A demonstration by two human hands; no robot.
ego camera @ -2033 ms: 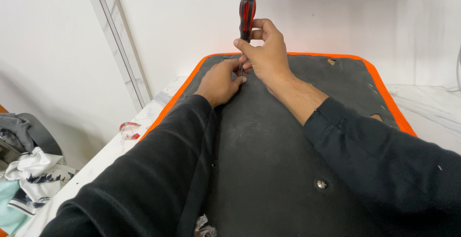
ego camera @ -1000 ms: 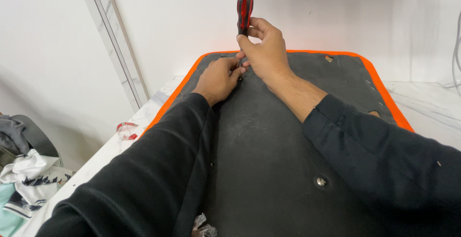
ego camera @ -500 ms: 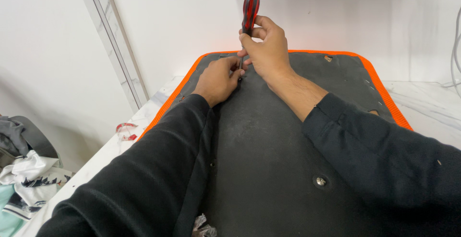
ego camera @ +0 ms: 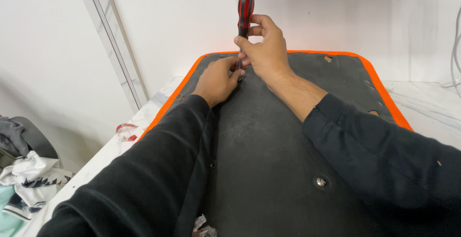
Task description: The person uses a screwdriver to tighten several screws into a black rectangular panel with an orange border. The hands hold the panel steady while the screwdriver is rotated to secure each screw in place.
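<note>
A red and black screwdriver stands upright, tip down on a black panel with an orange edge. My right hand is wrapped around the lower part of its handle. My left hand rests on the panel right beside the tip, fingers curled near the shaft. What lies under the tip is hidden by both hands. A metal fastener sits in the panel nearer to me.
The panel lies on a white marble-like surface against a white wall. A small red and white item lies at the surface's left edge. Crumpled clothes are piled low on the left. White cables hang at the far right.
The screwdriver handle has shifted slightly in my right hand, and my fingers have regripped around it. My left hand has stayed beside the tip.
</note>
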